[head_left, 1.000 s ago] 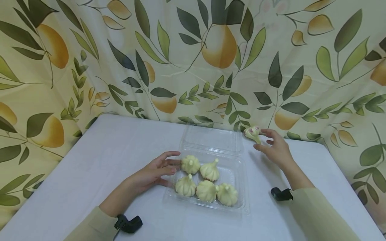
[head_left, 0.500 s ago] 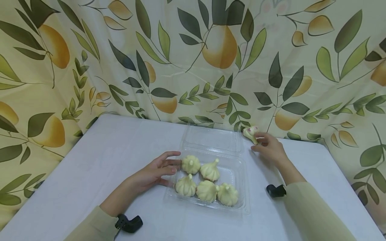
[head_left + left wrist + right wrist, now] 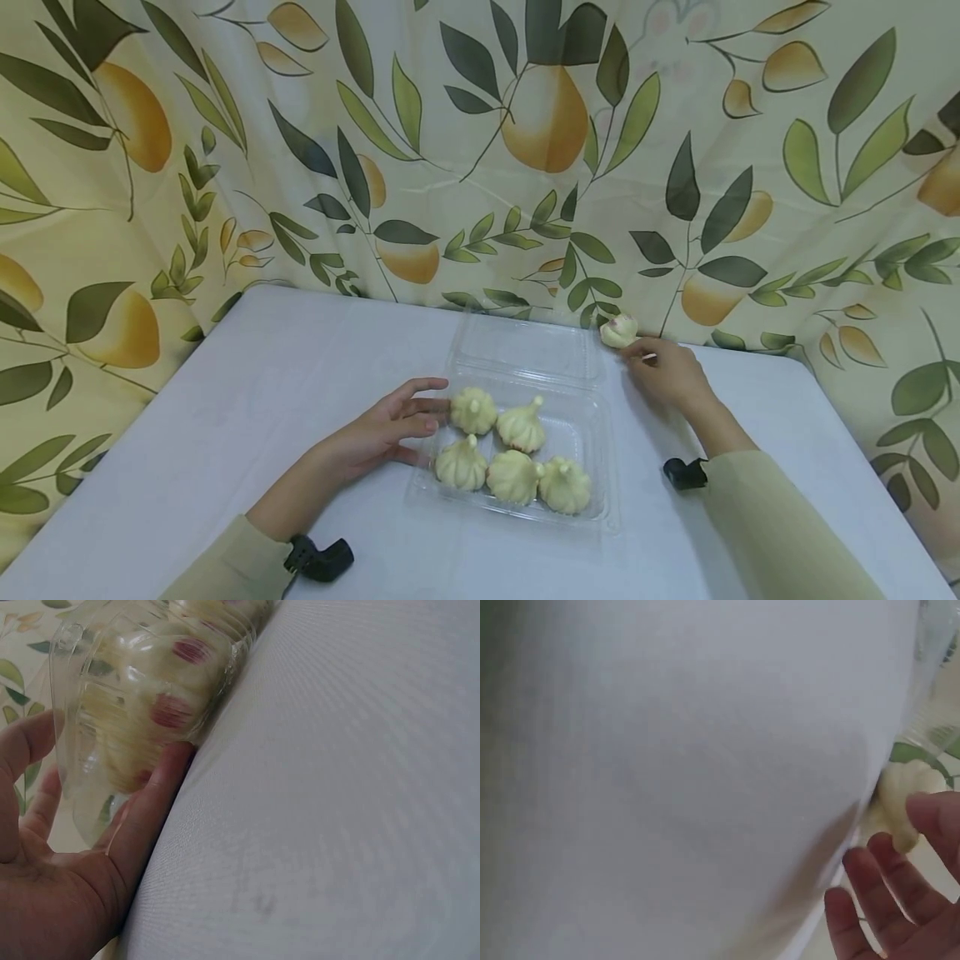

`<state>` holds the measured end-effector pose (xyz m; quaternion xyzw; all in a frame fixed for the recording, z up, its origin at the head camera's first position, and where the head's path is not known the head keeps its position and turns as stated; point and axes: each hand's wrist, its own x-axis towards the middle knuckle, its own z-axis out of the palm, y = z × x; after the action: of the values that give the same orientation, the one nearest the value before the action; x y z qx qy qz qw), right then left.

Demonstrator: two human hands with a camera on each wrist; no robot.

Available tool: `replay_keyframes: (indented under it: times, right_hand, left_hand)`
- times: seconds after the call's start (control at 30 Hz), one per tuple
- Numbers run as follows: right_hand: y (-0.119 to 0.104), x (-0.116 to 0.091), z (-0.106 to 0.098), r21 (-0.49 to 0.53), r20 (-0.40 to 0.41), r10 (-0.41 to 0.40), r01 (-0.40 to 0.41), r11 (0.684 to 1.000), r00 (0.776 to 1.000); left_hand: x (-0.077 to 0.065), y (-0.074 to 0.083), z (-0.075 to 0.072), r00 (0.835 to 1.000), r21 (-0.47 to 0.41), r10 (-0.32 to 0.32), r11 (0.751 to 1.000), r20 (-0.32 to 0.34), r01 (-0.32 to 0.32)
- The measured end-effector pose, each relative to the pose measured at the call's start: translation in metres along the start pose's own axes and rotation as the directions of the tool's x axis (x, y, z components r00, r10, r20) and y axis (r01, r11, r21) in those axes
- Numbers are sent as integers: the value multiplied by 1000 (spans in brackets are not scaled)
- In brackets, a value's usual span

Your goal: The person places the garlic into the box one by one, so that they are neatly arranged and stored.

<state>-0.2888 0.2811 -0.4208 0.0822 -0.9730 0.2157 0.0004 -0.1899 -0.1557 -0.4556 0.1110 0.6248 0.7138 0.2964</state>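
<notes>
A clear plastic clamshell box (image 3: 600, 417) lies open on the table, with several pale garlic bulbs (image 3: 513, 477) in its tray. My left hand (image 3: 382, 425) rests against the box's left side, its fingers spread and fairly straight. In the left wrist view the thumb (image 3: 150, 810) lies low along the box wall, below purple-marked bulbs. Beyond the box's right back corner is a single garlic bulb (image 3: 618, 331). My right hand (image 3: 667, 373) pinches this bulb at its stem end between thumb and fingers, which hide the stem in the head view.
The transparent lid (image 3: 525, 346) is folded back toward the table's far edge. A white cloth covers the table (image 3: 315, 350). Close behind hangs a curtain (image 3: 465, 167) with a fruit and leaf print.
My right hand has moved left to the lone garlic bulb and closed its fingers at the stem. The bulb has turned slightly. My left hand and the box stay put.
</notes>
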Motion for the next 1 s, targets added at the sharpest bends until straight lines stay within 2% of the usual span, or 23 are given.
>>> replay_keyframes:
  times: [0.13,0.37,0.5,0.63,0.73,0.87,1.0]
  right_hand:
    - [-2,-5,-8,76,-47,-6,9,997,999]
    - [-9,-8,-18,118,-76,-13,22,993,997]
    - [-10,-7,-17,89,-76,28,-22,996,997]
    - [-7,-3,-16,11,-55,87,-87,996,995]
    - [-3,1,-16,-13,-50,84,-85,996,995]
    - [4,7,-16,45,-25,96,-95,994,995]
    - [10,11,-13,161,10,180,-179,971,984]
  left_hand:
    - [0,0,0,1000,-1,1,1000,3,-1]
    - [1,-1,0,1000,2,1,1000,0,-1]
    - [1,-1,0,1000,0,-1,1000,1,1]
    - [1,-1,1,1000,-5,-4,1000,6,4]
    - [1,0,2,1000,-2,-4,1000,-1,4]
    - [0,1,2,1000,2,-5,1000,-7,5]
    - [0,1,1,1000,0,-1,1000,-8,1]
